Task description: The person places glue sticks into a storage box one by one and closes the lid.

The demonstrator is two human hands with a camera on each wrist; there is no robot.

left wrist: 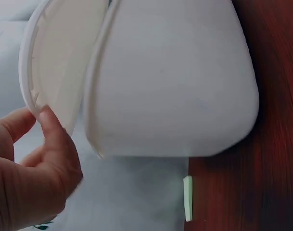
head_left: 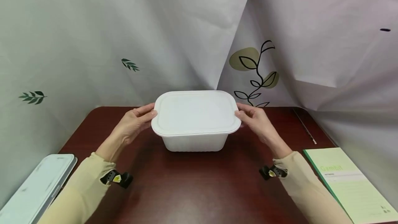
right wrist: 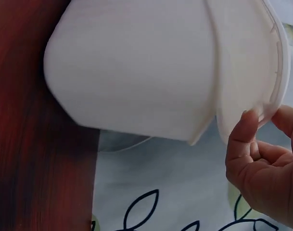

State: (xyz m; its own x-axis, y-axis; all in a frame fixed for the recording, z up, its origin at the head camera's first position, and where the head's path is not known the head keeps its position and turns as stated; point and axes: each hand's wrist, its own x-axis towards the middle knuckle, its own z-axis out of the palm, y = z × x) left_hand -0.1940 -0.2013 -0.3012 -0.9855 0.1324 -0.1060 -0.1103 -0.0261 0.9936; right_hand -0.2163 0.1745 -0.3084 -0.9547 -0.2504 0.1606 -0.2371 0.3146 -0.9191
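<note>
A white lid (head_left: 196, 111) with rounded corners is held by its two short ends over a white plastic box (head_left: 196, 143). My left hand (head_left: 135, 122) pinches the lid's left end between thumb and fingers, and my right hand (head_left: 255, 120) pinches the right end. Both wrist views show a gap between the lid (left wrist: 64, 57) and the rim of the box (left wrist: 170, 82). There the lid (right wrist: 249, 62) slants away from the box (right wrist: 132, 67), with its pale underside showing. What the box contains is hidden.
The box stands on a dark red table (head_left: 192, 189). A white case-like object (head_left: 37, 189) lies at the left, a green notebook (head_left: 348, 182) and a thin stick (head_left: 304, 126) at the right. Behind the box, a pale green piece (left wrist: 188, 198) and a clear rounded object (right wrist: 121, 140) show partly.
</note>
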